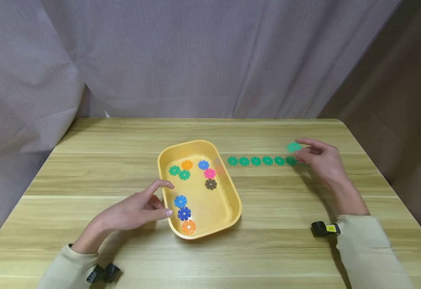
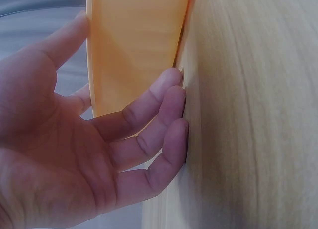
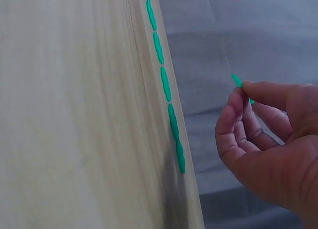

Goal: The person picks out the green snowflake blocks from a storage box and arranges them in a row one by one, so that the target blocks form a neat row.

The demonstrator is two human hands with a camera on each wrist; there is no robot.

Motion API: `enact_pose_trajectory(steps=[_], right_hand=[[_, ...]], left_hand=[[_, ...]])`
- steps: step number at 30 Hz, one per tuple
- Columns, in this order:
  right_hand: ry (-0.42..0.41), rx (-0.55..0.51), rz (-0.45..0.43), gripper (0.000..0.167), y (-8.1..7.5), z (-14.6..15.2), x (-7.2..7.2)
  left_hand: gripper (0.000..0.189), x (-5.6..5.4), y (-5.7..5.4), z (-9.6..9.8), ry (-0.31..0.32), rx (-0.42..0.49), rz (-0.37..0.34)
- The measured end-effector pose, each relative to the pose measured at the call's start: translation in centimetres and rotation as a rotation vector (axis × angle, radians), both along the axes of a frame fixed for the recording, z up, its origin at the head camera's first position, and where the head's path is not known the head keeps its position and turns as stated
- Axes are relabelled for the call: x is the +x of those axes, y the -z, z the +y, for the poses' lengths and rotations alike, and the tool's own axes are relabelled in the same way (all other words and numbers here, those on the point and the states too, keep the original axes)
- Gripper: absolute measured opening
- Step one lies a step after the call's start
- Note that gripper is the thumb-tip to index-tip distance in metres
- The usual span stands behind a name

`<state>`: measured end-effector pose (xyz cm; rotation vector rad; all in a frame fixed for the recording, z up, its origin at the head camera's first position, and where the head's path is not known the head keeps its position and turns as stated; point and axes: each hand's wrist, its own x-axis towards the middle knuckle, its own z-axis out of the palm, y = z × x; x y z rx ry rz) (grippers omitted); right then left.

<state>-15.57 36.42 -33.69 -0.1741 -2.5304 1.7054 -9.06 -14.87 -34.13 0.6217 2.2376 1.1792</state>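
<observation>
The left hand (image 1: 134, 208) holds the left rim of the yellow plastic tray (image 1: 210, 208): thumb and index finger reach over the rim, and the remaining fingers are bent along the outside wall. The right hand (image 1: 324, 160) pinches one green notched disc (image 1: 294, 147) between thumb and index finger, the other fingers loosely bent. This disc is held clear of the tabletop (image 1: 286, 253), above the right part of the row of green discs (image 1: 256, 161).

The row extends in a straight line from just beside the tray's right wall toward the right, its discs lying flat and close together. The right hand covers the far right end in the head view, so the full count cannot be told with certainty.

Tray contents, by group:
- Far left: an orange disc (image 1: 187, 165) and two green discs (image 1: 174, 170).
- Far right: a light blue disc (image 1: 203, 165), a pink disc (image 1: 209, 173) and a dark brown disc (image 1: 211, 184), in a short chain.
- Near left: a mid-blue disc (image 1: 180, 201), a dark blue disc (image 1: 184, 213) and a second orange disc (image 1: 189, 227).

A grey curtain (image 1: 181, 60) hangs behind the wood-grain tabletop.
</observation>
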Motion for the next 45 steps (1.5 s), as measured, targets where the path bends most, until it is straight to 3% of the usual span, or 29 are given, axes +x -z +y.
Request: enact_pose_trajectory(steps=[7,18,28,34,39,45], right_hand=[[0.02,-0.119,0.011,0.033,-0.1,0.8,-0.1],[0.062,-0.146,-0.039,0.029,0.1,2.9,-0.1],[0.058,0.143,-0.058,0.023,1.1,5.0,0.0],[0.055,0.204,-0.086,0.026,1.8,5.7,-0.1],[0.037,0.256,-0.097,0.042,2.0,6.1,-0.1],[0.004,0.259,-0.112,0.045,2.2,6.1,-0.2]], left_hand=[[0.063,0.0,0.0,0.0,-0.007,0.002,-0.007],[0.063,0.0,0.0,0.0,-0.007,-0.003,-0.005],[0.062,0.0,0.0,0.0,-0.011,-0.013,-0.006],[0.063,0.0,0.0,0.0,-0.006,-0.003,-0.004],[0.063,0.0,0.0,0.0,-0.006,-0.005,-0.006],[0.062,0.0,0.0,0.0,-0.009,-0.012,-0.007]])
